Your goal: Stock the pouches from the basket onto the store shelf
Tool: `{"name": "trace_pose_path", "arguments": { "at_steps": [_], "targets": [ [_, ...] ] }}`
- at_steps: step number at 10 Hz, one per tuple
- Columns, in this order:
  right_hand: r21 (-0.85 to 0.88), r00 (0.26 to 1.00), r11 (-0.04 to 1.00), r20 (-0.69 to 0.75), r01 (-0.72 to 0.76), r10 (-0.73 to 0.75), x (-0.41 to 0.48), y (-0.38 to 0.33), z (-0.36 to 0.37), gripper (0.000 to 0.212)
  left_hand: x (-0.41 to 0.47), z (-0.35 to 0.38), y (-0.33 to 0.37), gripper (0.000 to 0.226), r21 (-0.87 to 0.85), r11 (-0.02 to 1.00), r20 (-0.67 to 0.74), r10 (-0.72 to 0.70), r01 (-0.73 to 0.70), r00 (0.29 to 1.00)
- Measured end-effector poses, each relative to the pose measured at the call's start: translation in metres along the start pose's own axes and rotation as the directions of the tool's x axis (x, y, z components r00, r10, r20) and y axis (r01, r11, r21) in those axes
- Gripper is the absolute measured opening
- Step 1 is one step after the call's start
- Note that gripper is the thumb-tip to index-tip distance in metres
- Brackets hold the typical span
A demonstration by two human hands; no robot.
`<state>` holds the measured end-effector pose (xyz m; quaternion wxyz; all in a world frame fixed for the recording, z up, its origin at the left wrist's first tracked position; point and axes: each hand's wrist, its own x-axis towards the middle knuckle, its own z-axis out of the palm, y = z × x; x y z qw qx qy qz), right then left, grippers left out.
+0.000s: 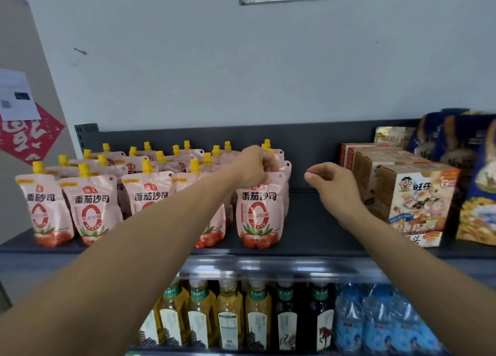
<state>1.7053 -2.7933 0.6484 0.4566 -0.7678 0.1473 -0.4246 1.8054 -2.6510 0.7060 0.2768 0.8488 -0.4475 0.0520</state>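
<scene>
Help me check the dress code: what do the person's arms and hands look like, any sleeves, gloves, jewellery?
The left arm and right arm are bare, no sleeve in view. The left hand and right hand wear no gloves; no watch, bracelet or ring shows.

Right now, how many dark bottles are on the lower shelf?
2. One dark bottle stands right of the yellow bottles; the second dark bottle stands beside the blue bottles. More may stand hidden behind.
</scene>
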Motion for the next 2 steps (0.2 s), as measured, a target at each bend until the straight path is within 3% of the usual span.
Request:
{"name": "trace_pose_path", "arguments": {
  "at_steps": [2],
  "targets": [
    [0.004,0.998,0.999,0.061,0.033,-0.033,-0.0142,-0.0054,0.0053,0.003,0.0006,0.0040,-0.0048,0.026,0.027,0.999,-0.044,0.019,-0.018,0.999]
  ]
}}
